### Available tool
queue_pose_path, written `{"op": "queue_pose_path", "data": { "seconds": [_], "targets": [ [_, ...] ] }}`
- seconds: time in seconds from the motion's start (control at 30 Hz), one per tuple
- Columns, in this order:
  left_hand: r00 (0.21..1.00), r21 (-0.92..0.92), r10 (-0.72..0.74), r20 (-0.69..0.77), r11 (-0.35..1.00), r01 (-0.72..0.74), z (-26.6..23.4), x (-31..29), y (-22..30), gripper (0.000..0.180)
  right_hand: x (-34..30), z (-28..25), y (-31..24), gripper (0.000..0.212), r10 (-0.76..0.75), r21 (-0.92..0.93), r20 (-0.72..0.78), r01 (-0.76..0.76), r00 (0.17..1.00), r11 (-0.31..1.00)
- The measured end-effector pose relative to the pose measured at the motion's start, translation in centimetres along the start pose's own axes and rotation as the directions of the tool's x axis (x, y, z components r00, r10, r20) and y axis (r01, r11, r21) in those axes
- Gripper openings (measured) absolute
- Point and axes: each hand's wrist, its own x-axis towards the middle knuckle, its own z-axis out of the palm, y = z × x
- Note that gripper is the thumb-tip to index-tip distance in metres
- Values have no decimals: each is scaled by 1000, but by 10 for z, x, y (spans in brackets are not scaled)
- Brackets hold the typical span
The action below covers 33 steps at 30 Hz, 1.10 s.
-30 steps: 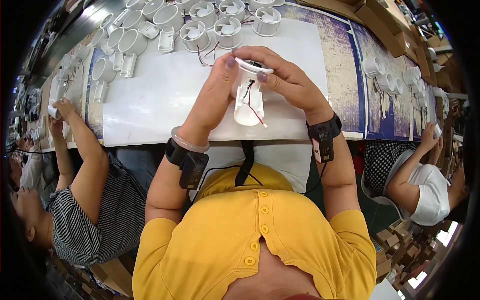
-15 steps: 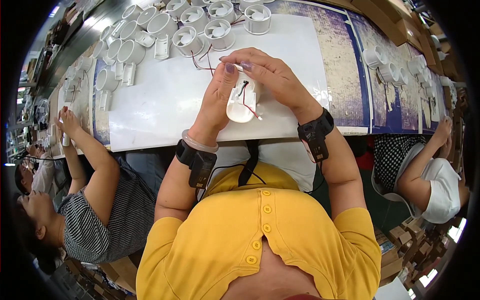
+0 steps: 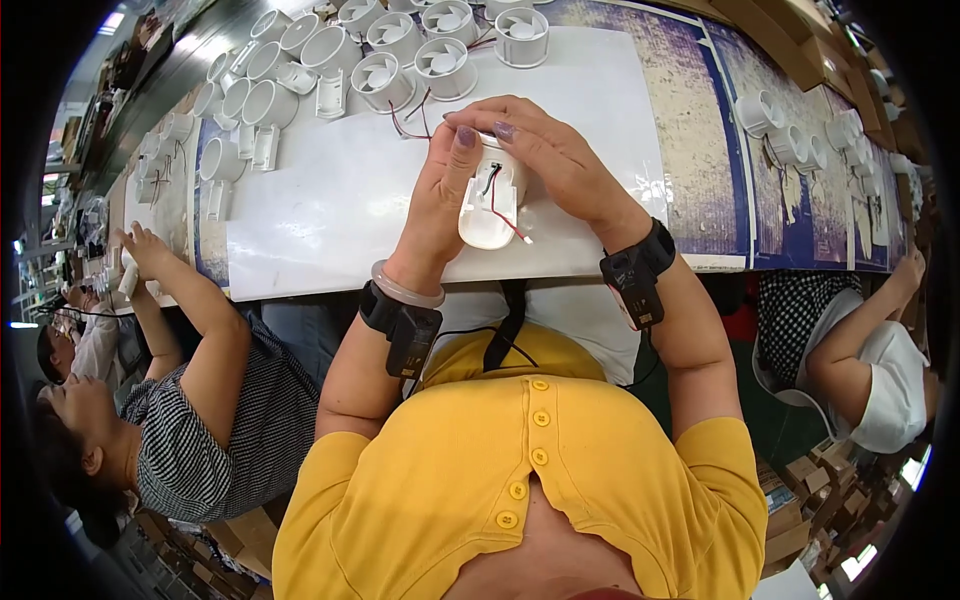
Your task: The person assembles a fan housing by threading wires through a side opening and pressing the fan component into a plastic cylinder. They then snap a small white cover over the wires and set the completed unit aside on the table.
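A white plastic case [image 3: 486, 229] was in the centre of the frame, a little above the middle, grasped between both bare hands. The left hand [image 3: 430, 200] held its left side, thumb pointing up the frame; the right hand [image 3: 572, 165] curved over its top and right side, so the covered part could not be made out. A thin wire [image 3: 494, 200], dark and red, came out of the case and ran down inside it to a small white plug [image 3: 528, 240] at its lower right edge. Under the hands lay a white sheet [image 3: 330, 225]. Small white fans [image 3: 445, 62] stood together at the top centre, red wires trailing from some of them, and white cups [image 3: 270, 104] were clustered at the upper left. More white parts [image 3: 788, 144] stood at the upper right, near a cardboard box [image 3: 775, 40].
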Motion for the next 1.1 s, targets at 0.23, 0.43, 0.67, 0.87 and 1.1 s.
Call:
{"op": "queue_pose_path", "data": {
  "seconds": [0.23,0.43,0.67,0.87,1.1],
  "targets": [
    [976,144,198,-87,972,-184,0,-1,13,50,0,-11,-9,19,-223,-302,-88,188,971,935],
    [897,643,431,-99,716,-273,-10,0,17,47,-3,-14,-23,8,33,-316,18,-26,999,948],
    [897,740,433,-90,632,-230,-9,2,16,45,-2,-8,-17,14,258,-466,30,-214,966,858],
    [987,436,110,-113,899,-51,-10,3,16,44,-5,-17,-4,16,223,72,54,-226,973,971],
    [911,624,399,110,685,-375,-11,-3,14,65,-3,-17,-12,18,315,231,-36,-299,948,926]
  ]
}}
